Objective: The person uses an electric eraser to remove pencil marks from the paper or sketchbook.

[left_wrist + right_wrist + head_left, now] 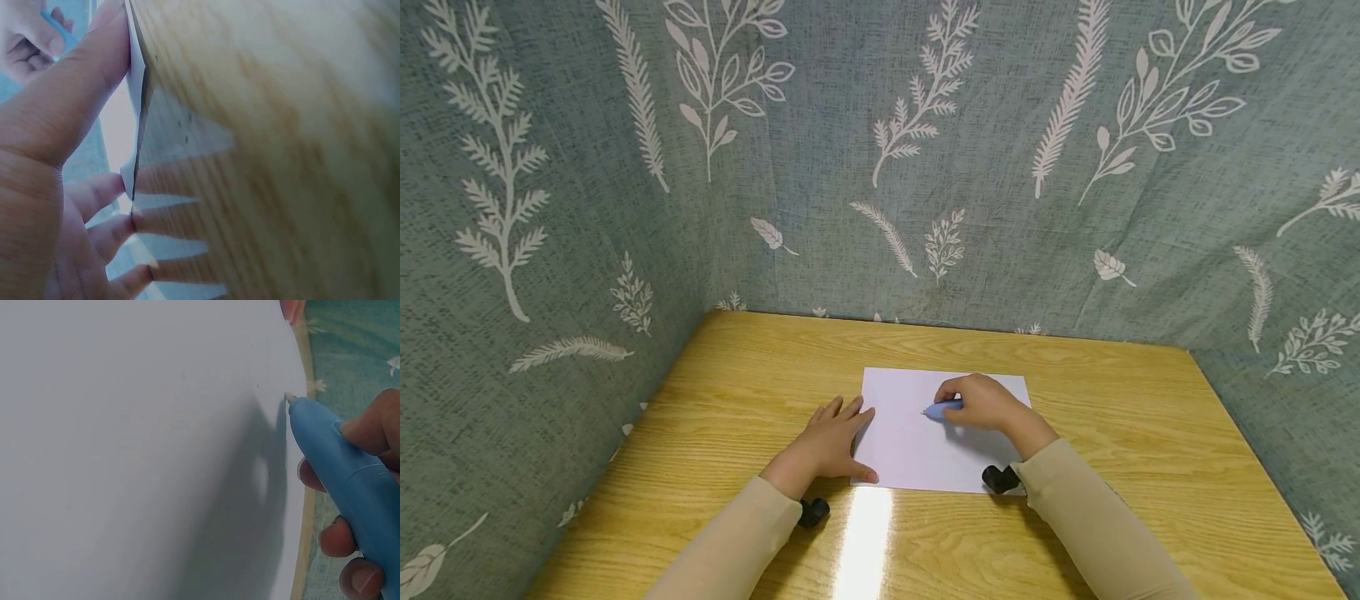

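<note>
A white sheet of paper (898, 450) lies on the wooden table. In the head view, my left hand (829, 442) rests at the sheet's left edge, fingers spread and thumb on its near left corner. The left wrist view shows that hand (69, 106) along the paper edge (135, 81), which lifts slightly there. My right hand (988, 404) grips a thick blue pen-shaped tool (942, 409) over the sheet, its tip pointing left. Up close in the right wrist view, the blue tool (337, 456) has a narrow pale tip, with the thumb (369, 431) on a raised spot. Whether the tip touches paper, I cannot tell.
The wooden table (752, 367) extends around the sheet, with a bright light reflection near its front. Grey-green cloth with white leaf prints (820, 150) hangs behind and at both sides. A black wrist device (1000, 479) overlaps the sheet's near right part; another (814, 512) sits below the left wrist.
</note>
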Demonstrator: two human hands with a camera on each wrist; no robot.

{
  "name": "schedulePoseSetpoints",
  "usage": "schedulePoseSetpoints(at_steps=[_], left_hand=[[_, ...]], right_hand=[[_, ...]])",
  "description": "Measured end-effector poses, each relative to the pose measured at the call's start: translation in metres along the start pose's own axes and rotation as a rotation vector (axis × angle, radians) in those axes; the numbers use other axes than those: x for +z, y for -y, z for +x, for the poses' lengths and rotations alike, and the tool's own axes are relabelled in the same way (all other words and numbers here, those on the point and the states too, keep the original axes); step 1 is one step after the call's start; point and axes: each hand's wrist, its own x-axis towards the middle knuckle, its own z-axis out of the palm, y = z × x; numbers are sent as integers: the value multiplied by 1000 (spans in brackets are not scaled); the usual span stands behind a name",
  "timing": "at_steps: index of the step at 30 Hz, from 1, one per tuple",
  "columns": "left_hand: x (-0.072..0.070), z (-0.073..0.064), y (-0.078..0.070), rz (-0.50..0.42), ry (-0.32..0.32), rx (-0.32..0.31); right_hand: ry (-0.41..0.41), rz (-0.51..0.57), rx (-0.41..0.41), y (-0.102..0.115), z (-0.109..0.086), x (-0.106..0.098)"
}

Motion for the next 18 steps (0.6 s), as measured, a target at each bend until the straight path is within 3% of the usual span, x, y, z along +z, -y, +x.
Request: schedulePoseSetpoints(at_steps=[18], left_hand=[[1,3,1,15,0,-2]], right_hand=[[5,5,-3,3,1,0]])
